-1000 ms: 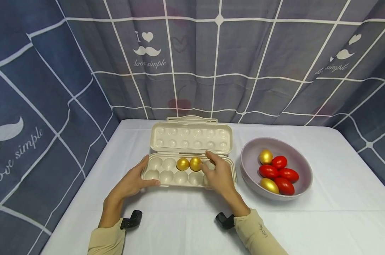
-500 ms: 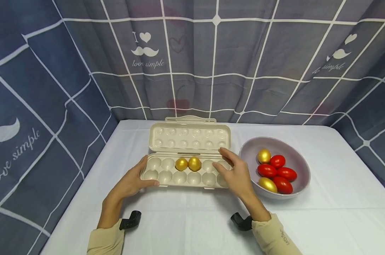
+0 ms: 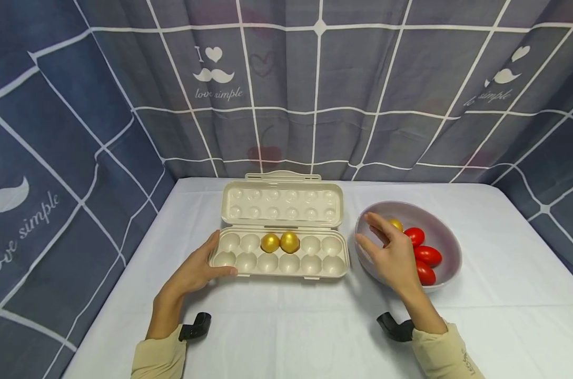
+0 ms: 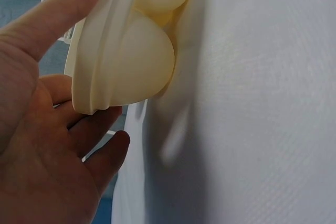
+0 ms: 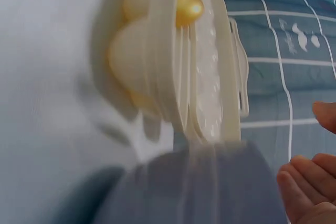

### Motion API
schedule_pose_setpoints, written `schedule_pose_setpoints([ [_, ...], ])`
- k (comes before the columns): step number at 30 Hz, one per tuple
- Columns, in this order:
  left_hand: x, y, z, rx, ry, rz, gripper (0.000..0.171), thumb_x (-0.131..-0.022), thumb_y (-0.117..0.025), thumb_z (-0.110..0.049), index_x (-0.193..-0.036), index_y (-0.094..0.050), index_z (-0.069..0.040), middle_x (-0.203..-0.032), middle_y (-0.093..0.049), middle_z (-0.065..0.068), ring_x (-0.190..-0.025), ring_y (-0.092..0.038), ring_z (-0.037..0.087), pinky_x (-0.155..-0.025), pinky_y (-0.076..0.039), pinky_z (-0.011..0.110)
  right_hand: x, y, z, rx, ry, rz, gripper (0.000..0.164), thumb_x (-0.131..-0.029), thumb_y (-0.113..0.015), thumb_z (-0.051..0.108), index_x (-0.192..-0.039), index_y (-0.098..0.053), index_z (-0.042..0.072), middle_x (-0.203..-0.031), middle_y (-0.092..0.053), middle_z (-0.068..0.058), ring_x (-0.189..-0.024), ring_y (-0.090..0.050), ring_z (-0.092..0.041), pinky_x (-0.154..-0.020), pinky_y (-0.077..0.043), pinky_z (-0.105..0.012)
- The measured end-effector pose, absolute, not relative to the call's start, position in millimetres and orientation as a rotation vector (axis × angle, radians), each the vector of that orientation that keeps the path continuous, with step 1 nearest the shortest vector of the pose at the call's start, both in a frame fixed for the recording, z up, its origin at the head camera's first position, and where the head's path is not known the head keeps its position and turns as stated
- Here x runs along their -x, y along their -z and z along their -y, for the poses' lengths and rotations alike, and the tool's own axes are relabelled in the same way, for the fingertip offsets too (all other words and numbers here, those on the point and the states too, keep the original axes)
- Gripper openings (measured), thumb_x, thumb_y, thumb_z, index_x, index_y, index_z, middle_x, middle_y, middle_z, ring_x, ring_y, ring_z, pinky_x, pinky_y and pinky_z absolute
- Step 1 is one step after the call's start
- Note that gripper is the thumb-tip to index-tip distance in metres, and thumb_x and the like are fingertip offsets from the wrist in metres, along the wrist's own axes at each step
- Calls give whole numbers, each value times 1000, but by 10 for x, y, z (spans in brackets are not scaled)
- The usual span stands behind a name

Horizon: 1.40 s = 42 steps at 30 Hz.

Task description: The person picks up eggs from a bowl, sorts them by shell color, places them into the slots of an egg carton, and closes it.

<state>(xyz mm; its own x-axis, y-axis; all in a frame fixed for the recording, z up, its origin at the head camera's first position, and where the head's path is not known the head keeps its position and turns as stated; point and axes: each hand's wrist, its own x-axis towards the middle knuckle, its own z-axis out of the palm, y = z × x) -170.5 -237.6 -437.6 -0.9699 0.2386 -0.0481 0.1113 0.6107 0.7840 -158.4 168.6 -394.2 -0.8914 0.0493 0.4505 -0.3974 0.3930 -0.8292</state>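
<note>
Gold egg (image 3: pixel 396 225) at the far side of the bowl (image 3: pixel 445 273), beside red eggs (image 3: pixel 426 256), looks smooth, hard, slippery, so pinch across its middle; my right hand (image 3: pixel 394 258) hovers fingers relaxed, empty; left hand (image 3: pixel 197 269) grips the egg tray (image 3: pixel 286 263) corner.

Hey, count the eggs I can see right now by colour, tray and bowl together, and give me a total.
Gold eggs: 3, with two side by side in the tray at and, and one in the bowl at, partly behind the right hand.
Red eggs: 3 visible, in the bowl at and.
Total: 6 visible; the hand may hide more.
</note>
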Motion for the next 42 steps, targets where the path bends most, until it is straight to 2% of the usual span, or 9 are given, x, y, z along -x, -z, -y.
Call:
schedule_pose_setpoints([
  [3, 1701, 4377, 2377, -294, -1283, -2686, 114, -78, -85, -31, -153, -9, 10, -160, -8, 28, -147, -7, 41, -116, -10, 58, 1595, 3924, -1825, -250, -1483, 2315, 51, -83, -77, -2, -130, -57, -12, -125, -62, -26, -114, -60, -42, -94, -47, -26],
  [9, 1700, 4368, 2393, -313, -1283, -2683, 115, -79, -84, -32, -153, -7, 11, -160, -5, 29, -147, -4, 42, -116, -8, 58, 1730, 3980, -2065, -143, -1406, 2441, 52, -87, -76, 8, -132, -56, -10, -126, -61, -26, -118, -58, -41, -95, -46, -22],
  [15, 1698, 4378, 2397, -309, -1284, -2672, 115, -79, -84, -33, -153, -6, 10, -160, -4, 28, -147, -3, 41, -116, -7, 57, 1821, 4050, -2229, -77, -1337, 2496, 51, -87, -75, 7, -131, -55, -12, -125, -61, -28, -117, -58, -41, -94, -46, -24],
  [22, 1695, 4380, 2401, -295, -1290, -2667, 116, -79, -84, -33, -153, -6, 9, -160, -3, 28, -147, -2, 41, -116, -6, 58, 1869, 4031, -2281, -18, -1238, 2572, 56, -88, -74, 11, -135, -52, -10, -129, -59, -28, -120, -56, -42, -101, -43, -49],
  [25, 1697, 4377, 2398, -302, -1294, -2663, 116, -79, -84, -33, -153, -5, 9, -160, -3, 27, -147, -2, 40, -116, -6, 58, 1877, 4025, -2301, -6, -1193, 2601, 57, -88, -74, 12, -136, -51, -10, -131, -57, -29, -120, -54, -44, -101, -42, -54],
  [35, 1724, 4379, 2373, -335, -1298, -2666, 114, -79, -84, -29, -153, -6, 10, -160, -4, 28, -147, -3, 41, -116, -7, 57, 1943, 4075, -2390, -37, -1110, 2696, 59, -89, -73, 14, -134, -48, -15, -125, -57, -34, -113, -56, -47, -99, -41, -56],
  [39, 1716, 4378, 2381, -337, -1300, -2670, 114, -79, -84, -30, -153, -7, 11, -160, -5, 29, -147, -4, 41, -116, -7, 57, 1964, 4088, -2376, -84, -1068, 2764, 51, -90, -71, 17, -127, -52, -13, -107, -60, -30, -96, -54, -42, -86, -43, -51],
  [42, 1705, 4377, 2386, -333, -1306, -2666, 114, -79, -84, -30, -153, -7, 11, -160, -4, 29, -147, -4, 41, -116, -7, 57, 1972, 4094, -2355, -122, -1038, 2805, 51, -90, -71, 17, -126, -54, -14, -108, -61, -30, -99, -56, -43, -88, -43, -51],
])
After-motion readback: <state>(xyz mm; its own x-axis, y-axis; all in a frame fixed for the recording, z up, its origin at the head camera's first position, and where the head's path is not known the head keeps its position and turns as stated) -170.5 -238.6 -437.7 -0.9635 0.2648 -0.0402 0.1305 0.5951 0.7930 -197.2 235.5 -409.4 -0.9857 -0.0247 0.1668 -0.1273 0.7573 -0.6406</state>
